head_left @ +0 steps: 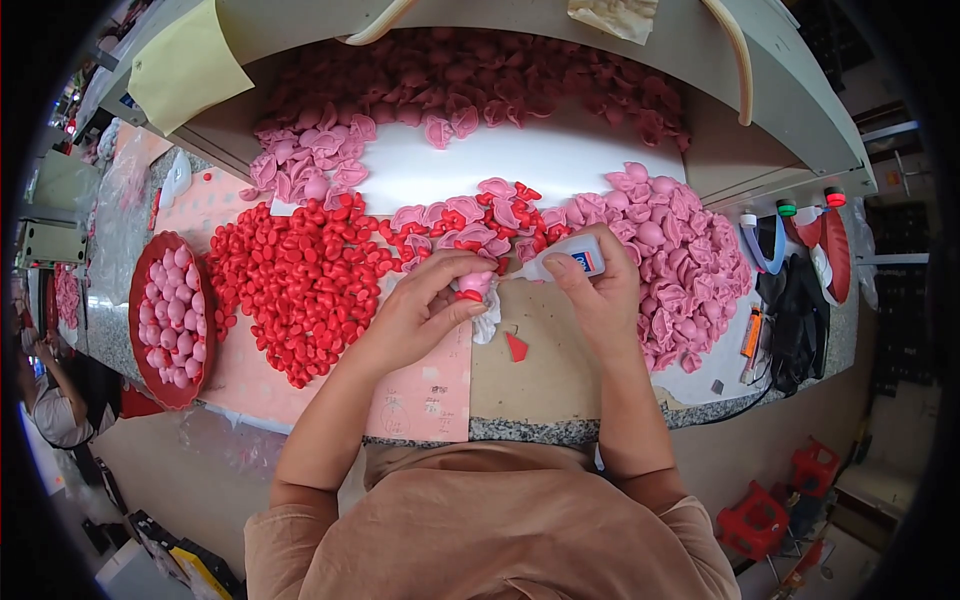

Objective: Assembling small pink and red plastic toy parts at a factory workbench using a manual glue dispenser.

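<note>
Between its fingers and thumb my left hand (425, 310) pinches a small pink piece (474, 283) with a red part at its lower end. My right hand (605, 295) grips a white glue bottle (575, 262), tilted so its narrow nozzle points left at the pink piece. Whether the tip touches it I cannot tell. A crumpled white tissue (487, 322) shows below the left fingertips. Beyond my hands, pink shell-like pieces with red parts (460, 222) lie in a band. A red scrap (516, 347) rests on the brown board (540, 385).
Red parts (300, 280) are heaped at left, beside a red tray (140, 355) of round pink pieces. Pink shells (685, 260) are piled at right and along the back under a grey housing (800, 100). An orange tool (751, 335) and black bag (797, 320) lie far right.
</note>
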A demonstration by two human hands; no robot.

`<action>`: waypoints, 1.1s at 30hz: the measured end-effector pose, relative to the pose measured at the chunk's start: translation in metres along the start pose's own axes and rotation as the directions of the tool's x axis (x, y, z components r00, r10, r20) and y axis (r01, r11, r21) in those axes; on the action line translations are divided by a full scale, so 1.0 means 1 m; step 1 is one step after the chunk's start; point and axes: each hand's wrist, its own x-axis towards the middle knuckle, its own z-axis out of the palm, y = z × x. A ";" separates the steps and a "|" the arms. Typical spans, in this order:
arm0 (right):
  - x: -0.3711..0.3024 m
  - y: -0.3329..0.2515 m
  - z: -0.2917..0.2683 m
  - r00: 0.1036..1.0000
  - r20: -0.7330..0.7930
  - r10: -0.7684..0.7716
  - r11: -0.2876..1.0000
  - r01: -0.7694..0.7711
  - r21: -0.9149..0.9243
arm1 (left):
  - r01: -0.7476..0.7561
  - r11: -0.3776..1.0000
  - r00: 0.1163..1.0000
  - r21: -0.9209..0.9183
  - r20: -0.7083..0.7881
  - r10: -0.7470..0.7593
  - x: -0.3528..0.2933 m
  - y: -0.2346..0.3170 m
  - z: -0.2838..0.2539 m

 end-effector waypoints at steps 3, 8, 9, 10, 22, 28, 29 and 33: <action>0.000 0.000 -0.001 1.000 -0.003 0.004 1.000 -0.004 -0.009 | -0.023 0.999 1.000 0.023 0.000 0.023 0.000 0.001 0.000; 0.000 -0.002 0.000 1.000 -0.004 0.004 1.000 -0.004 -0.025 | -0.030 0.999 1.000 0.034 -0.004 0.030 0.000 -0.001 0.000; 0.000 -0.002 0.000 1.000 -0.004 0.010 0.999 -0.011 -0.040 | -0.030 0.999 1.000 0.034 -0.003 0.030 0.000 0.000 0.000; 0.000 -0.002 0.000 1.000 -0.005 0.011 0.999 -0.011 -0.041 | -0.017 0.999 1.000 0.028 0.000 0.017 0.000 0.001 0.000; -0.001 0.000 -0.001 1.000 -0.004 -0.016 0.998 0.015 -0.068 | -0.023 0.999 1.000 0.026 -0.004 0.023 0.001 0.000 0.000; -0.001 -0.002 0.000 1.000 -0.006 -0.015 0.998 0.015 -0.062 | -0.026 1.000 1.000 0.012 -0.006 0.027 0.001 -0.001 0.000; -0.001 -0.001 0.000 1.000 -0.008 -0.022 0.998 0.022 -0.054 | -0.016 1.000 1.000 0.011 -0.004 0.016 0.001 -0.001 0.000; -0.001 -0.003 0.000 0.999 -0.005 -0.033 0.999 0.033 -0.040 | -0.039 0.999 0.999 0.030 -0.011 0.040 0.001 -0.002 0.000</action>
